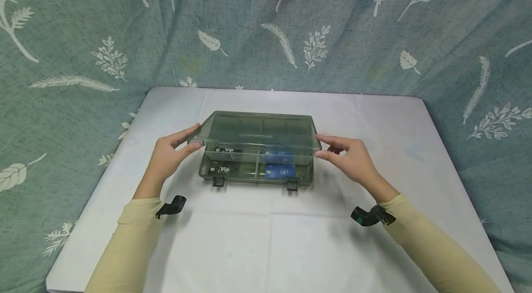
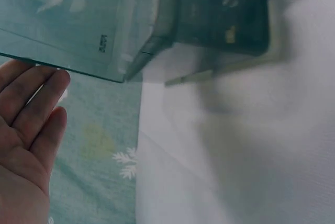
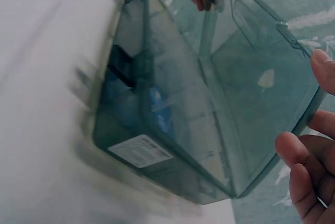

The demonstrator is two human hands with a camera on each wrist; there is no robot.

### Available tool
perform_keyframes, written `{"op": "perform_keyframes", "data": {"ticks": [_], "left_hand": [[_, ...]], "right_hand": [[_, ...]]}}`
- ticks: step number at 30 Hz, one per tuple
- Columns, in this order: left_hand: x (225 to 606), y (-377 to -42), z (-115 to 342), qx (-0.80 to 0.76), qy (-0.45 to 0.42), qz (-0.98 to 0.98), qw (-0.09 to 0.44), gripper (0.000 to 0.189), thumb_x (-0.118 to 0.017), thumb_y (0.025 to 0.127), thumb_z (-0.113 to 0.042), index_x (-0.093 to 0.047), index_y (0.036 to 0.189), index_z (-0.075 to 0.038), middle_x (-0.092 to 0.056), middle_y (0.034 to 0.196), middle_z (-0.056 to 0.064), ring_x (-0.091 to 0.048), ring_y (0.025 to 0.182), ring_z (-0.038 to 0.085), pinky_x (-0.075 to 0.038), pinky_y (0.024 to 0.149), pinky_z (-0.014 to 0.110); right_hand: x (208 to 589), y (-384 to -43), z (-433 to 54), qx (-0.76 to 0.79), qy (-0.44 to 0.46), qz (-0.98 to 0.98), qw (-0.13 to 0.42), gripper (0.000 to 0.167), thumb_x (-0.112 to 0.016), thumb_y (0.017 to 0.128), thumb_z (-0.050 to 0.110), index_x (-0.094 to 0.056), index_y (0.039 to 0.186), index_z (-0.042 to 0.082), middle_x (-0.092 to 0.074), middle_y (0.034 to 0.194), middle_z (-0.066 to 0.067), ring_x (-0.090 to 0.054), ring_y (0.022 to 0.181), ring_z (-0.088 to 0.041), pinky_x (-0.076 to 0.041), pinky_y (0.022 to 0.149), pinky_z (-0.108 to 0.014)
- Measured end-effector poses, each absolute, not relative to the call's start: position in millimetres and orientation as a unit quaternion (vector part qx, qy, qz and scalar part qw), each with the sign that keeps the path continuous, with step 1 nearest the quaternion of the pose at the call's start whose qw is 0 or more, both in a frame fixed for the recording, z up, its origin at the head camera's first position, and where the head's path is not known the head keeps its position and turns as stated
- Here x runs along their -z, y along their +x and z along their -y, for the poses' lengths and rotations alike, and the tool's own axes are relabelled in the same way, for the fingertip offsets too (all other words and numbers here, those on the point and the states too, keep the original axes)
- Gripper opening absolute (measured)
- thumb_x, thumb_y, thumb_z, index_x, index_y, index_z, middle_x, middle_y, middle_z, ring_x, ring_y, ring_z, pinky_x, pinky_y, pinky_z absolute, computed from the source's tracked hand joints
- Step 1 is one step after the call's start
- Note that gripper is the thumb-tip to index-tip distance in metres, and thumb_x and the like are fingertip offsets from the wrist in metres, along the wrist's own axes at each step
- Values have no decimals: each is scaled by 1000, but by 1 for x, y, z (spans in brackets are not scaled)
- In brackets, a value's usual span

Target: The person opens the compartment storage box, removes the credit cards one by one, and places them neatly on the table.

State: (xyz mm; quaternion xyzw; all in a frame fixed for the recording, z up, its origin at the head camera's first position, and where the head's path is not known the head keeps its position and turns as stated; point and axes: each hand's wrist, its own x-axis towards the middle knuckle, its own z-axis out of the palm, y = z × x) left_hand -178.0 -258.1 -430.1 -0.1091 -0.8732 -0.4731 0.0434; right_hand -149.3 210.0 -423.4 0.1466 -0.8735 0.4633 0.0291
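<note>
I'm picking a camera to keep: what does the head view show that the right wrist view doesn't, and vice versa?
Only the head view shows the sleeves and makes the blue card readable as "VIP". Only the right wrist view shows the white label on the box. Both show the raised lid, left hand and right hand.
</note>
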Motion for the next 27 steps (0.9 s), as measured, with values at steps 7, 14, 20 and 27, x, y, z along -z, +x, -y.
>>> {"op": "perform_keyframes", "data": {"ticks": [7, 14, 20, 27], "left_hand": [[425, -179, 256, 464, -113, 875, 79, 46, -70, 99, -28, -62, 143, -16, -59, 144, 11, -50, 137, 37, -38, 113, 65], [420, -182, 255, 457, -142, 870, 121, 37, -57, 106, -25, -63, 141, -13, -60, 141, 12, -54, 133, 38, -42, 109, 65], [414, -185, 252, 450, -144, 870, 140, 38, -46, 111, -26, -63, 140, -10, -61, 140, 10, -57, 130, 33, -45, 112, 51], [408, -195, 246, 449, -124, 871, 155, 41, -42, 112, -32, -66, 137, -9, -64, 137, 5, -63, 122, 11, -50, 109, 35]], "right_hand": [[412, -152, -211, -449, 154, 879, 41, 39, -77, 93, 31, -73, 130, 19, -75, 98, -1, -61, 79, -16, -37, 53, -30], [400, -157, -211, -444, 164, 880, 47, 37, -77, 93, 32, -74, 128, 18, -77, 105, -2, -65, 80, -14, -42, 56, -32], [387, -165, -212, -437, 170, 882, 51, 38, -73, 95, 37, -74, 128, 18, -77, 106, -2, -67, 86, -16, -49, 63, -35], [377, -175, -212, -451, 168, 874, 68, 36, -72, 96, 36, -75, 127, 16, -73, 121, -5, -66, 103, -20, -55, 83, -42]]}}
